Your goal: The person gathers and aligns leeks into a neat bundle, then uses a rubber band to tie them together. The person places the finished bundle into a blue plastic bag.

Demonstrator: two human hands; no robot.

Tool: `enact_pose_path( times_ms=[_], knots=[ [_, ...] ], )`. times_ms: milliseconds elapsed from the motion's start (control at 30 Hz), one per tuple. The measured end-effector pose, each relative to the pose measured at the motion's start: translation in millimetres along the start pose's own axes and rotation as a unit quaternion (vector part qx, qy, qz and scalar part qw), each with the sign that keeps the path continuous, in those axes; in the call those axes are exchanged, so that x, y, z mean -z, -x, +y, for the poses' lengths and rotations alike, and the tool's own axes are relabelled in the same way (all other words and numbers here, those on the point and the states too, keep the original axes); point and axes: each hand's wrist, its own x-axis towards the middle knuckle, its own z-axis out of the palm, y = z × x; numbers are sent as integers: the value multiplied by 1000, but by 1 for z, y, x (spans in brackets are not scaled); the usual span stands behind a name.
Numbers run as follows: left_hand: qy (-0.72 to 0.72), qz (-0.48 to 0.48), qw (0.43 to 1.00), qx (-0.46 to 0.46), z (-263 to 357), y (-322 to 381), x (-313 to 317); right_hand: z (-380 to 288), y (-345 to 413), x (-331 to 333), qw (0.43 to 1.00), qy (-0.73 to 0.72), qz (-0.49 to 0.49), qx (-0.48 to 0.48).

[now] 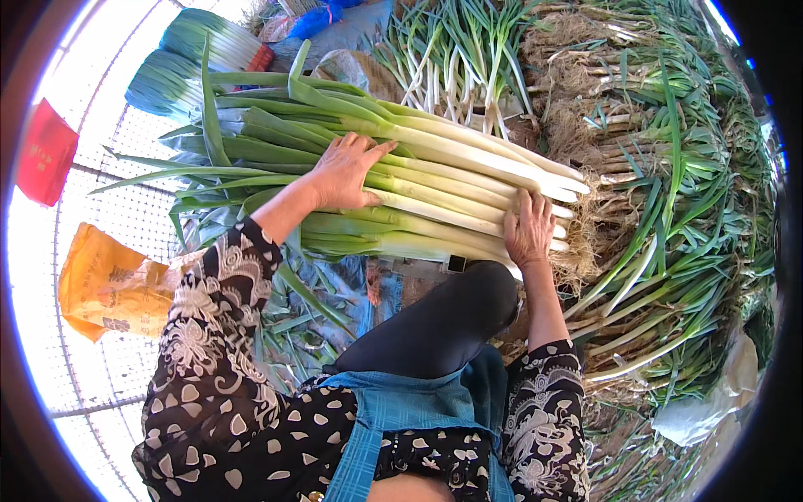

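A thick pile of cleaned large green onions (439, 166) lies crosswise before me, green leaves to the left and white ends to the right. My left hand (346, 170) rests on top where the green turns white, thumb and fingers spread over the stalks. Near the white ends, my right hand (531, 227) lies on the stalks with its fingers bent over them; whether it grips any is unclear. Below the pile, close to my knee (439, 326), a small dark square panel (455, 263) shows on a light-coloured object mostly covered by the onions.
Uncleaned onions with dry roots (627, 138) are heaped along the right. Loose onions (464, 56) stand at the back. Bundled onions (207, 41) lie back left by mesh netting (88, 144). An orange sack (119, 282) is at left; leaf scraps (301, 339) litter the ground.
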Motion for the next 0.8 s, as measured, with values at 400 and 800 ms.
enact_pose_path(
  times_ms=[400, 800],
  knots=[
    [17, 158, 987, 2, -11, -58, -55, 5, 6, 1, 999, -22, 21, 29],
    [10, 117, 992, 49, -10, -59, -60, 44, -36, 22, 998, 48, 37, 20]
  ],
)
